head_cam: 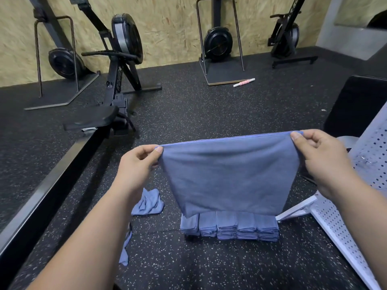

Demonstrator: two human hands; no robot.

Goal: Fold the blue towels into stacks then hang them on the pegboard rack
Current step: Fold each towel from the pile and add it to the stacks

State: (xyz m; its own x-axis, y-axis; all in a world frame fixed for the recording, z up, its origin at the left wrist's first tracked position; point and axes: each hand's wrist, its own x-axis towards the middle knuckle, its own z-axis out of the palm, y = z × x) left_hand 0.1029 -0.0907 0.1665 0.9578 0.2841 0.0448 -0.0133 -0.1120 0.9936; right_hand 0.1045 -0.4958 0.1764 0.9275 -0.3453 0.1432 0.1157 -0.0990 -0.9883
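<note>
- Nearest cam: a loose blue cloth (125,249) lies on the black speckled floor (209,264), just beside the person's L forearm.
- Row of folded blue towel stacks (230,229) sits on the floor at centre, stacks touching side by side. Its R end is just beside the foot of the white pegboard rack (339,233), which slants along the R edge of the view.
- One crumpled blue towel (149,203) lies on the floor, L of the stacks and apart from them.
- Left hand (138,162) and right hand (320,158) hold a blue towel (228,174) up in the air, spread wide. Each hand pinches a top corner, thumb and curled fingers clamped on the cloth. The top edge is taut; the lower edge hangs in front of the stacks' tops.
- Mid-floor L: black rowing machine (117,80), its long rail running toward the cam.
- R side: a dark boxy object (356,105); can't tell what it is.
- Further back: a pink-and-white roller (244,82) lies on the floor beside an upright machine's base plate.
- Back: three more black fan-wheel machines stand along the chipboard wall (167,28).
</note>
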